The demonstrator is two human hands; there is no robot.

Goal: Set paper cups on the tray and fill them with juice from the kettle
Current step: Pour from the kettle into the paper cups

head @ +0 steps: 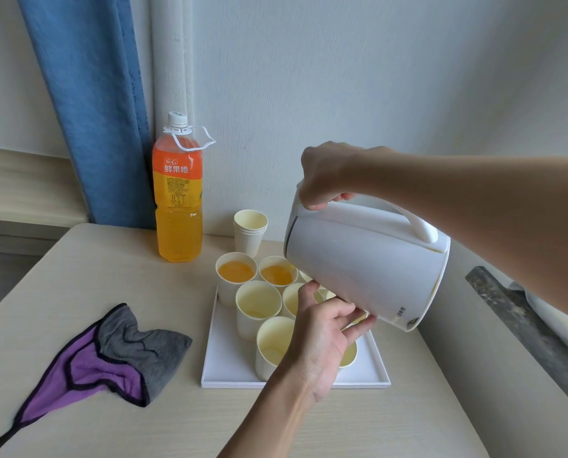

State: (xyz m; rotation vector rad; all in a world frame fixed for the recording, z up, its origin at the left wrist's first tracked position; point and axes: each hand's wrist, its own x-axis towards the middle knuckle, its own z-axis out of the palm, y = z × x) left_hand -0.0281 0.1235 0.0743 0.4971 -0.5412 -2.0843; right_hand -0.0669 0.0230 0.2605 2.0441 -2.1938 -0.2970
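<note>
We see the right hand (325, 176) clenched round the curved handle of a smooth white plastic kettle (365, 269), tilted above the paper cups (258, 302) clustered on a flat, low-rimmed white tray (229, 361). The left hand (322, 328) grasps the kettle's lower edge, thumb on its wall, fingers bent under the base. Two rear cups hold orange juice (235, 271). On the matte cream bench (110, 259) stand a spare cup stack (250, 233) and a tall clear bottle (178, 200); a crumpled grey-and-purple cloth (117, 355) lies left.
</note>
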